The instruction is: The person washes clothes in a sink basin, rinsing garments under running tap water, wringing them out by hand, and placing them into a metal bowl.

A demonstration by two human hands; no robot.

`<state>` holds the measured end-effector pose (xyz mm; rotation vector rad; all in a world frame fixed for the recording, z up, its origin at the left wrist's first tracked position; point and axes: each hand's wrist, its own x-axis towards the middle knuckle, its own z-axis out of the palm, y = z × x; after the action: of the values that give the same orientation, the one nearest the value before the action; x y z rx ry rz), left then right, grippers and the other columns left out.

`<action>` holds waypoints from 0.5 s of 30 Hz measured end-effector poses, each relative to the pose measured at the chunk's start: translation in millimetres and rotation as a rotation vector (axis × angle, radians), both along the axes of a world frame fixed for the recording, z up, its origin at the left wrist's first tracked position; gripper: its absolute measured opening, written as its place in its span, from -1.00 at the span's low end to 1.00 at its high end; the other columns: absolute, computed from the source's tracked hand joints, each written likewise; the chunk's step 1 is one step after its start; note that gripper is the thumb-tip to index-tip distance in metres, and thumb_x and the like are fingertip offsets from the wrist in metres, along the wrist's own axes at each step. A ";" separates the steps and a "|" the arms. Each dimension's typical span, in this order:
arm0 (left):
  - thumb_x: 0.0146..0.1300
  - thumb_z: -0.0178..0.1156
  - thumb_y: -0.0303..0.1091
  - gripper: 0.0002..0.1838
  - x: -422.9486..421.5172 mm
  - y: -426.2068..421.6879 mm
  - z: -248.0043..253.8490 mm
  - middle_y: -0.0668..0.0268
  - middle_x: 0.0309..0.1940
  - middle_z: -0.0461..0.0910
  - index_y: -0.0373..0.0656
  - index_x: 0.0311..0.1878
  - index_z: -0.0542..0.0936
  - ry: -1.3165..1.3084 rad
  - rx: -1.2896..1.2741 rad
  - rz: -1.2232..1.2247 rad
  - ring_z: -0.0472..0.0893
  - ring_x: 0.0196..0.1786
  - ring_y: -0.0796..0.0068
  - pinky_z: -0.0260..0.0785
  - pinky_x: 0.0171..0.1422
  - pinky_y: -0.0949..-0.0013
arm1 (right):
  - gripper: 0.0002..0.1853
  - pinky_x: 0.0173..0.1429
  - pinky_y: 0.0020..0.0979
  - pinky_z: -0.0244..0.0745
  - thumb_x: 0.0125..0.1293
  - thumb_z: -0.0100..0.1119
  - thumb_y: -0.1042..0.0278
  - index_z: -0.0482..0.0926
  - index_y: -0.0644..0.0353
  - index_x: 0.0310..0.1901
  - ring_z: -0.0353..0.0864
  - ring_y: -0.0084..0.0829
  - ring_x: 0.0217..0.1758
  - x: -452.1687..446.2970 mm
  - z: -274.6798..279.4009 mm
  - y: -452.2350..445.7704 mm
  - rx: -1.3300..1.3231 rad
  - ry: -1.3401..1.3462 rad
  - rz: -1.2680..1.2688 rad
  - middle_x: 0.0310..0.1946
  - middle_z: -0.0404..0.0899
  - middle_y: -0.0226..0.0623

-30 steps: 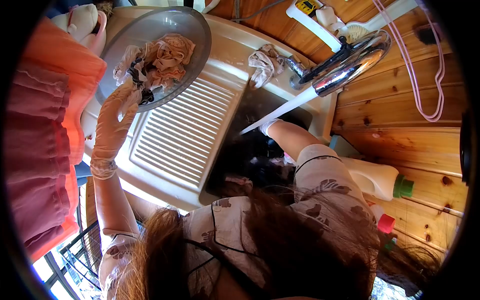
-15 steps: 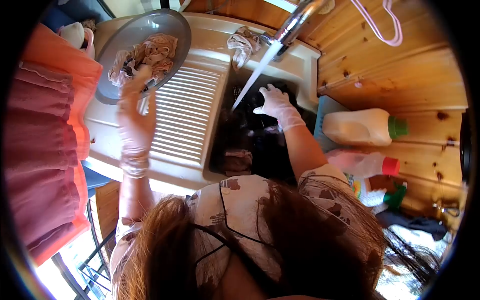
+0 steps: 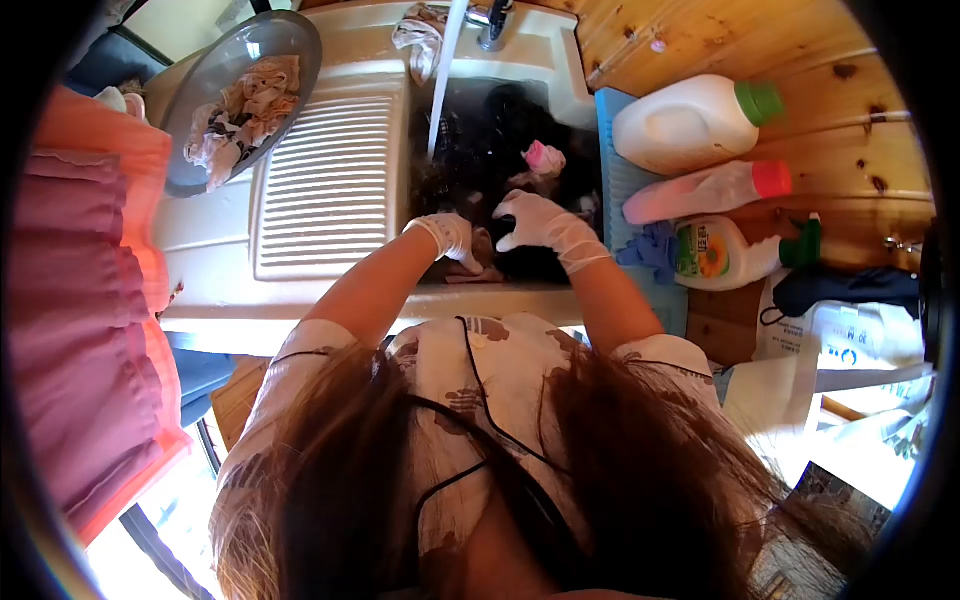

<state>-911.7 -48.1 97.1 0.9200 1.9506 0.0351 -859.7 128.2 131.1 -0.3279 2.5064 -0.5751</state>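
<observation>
Both of my hands wear thin whitish gloves and are at the near side of the sink basin [image 3: 480, 90]. My left hand [image 3: 452, 240] reaches down with its fingers curled at a dull pink cloth [image 3: 470, 277]; its fingertips are partly hidden. Just to the right, my right hand [image 3: 540, 222] is open above dark wet laundry [image 3: 510, 115], thumb and fingers apart and nothing between them. A bright pink and white bunched cloth [image 3: 544, 158] lies on the dark laundry. Water from the tap [image 3: 491, 25] runs into the basin's left side.
Left of the basin is a ribbed washboard [image 3: 330, 190]. A grey translucent bowl [image 3: 305, 60] behind it holds pale clothes [image 3: 250, 105]. Along the right wall stand a white bottle [image 3: 690, 125], a pink bottle [image 3: 700, 192] and a spray bottle [image 3: 715, 252]. A pale cloth [image 3: 420, 45] hangs over the back rim.
My left hand has moved from the bowl of clothes into the basin. My right hand has come nearer to me. The bunched pink and white cloth now shows on the laundry; the view has shifted.
</observation>
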 end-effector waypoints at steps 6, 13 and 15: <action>0.06 0.23 -0.13 -0.63 -10.6 1.3 -4.2 0.04 -0.17 0.62 -0.23 -0.19 0.66 0.141 0.070 0.072 0.59 -0.03 0.09 0.41 0.04 0.17 | -0.34 0.28 -0.19 0.28 -0.02 0.37 0.16 0.41 0.09 0.17 0.33 -0.11 0.25 -0.3 -39.8 15.8 0.274 -0.079 -0.288 0.20 0.34 -0.12; 0.22 0.16 -0.19 -0.62 -32.1 -25.4 78.5 0.18 -0.14 0.63 -0.25 0.00 0.58 -0.211 0.589 0.649 0.57 -0.09 0.38 0.37 0.04 0.38 | -0.10 0.31 -0.29 0.22 -0.09 0.46 0.04 0.26 0.16 0.29 0.36 -0.23 0.25 4.0 17.1 15.4 -0.457 -0.047 -0.164 0.17 0.40 -0.05; 0.27 0.14 -0.19 -0.54 -45.8 -31.5 100.8 0.14 -0.10 0.60 -0.41 0.06 0.51 -0.240 0.769 0.784 0.55 -0.08 0.42 0.37 0.05 0.41 | -0.07 0.30 -0.33 0.22 -0.11 0.49 0.09 0.24 0.22 0.30 0.38 -0.31 0.23 -6.2 12.2 8.3 -0.665 -0.063 -0.214 0.15 0.43 -0.11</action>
<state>-957.5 -79.7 197.8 0.4987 1.9569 1.3518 -865.9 136.5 143.2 -0.2725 2.2355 -1.4802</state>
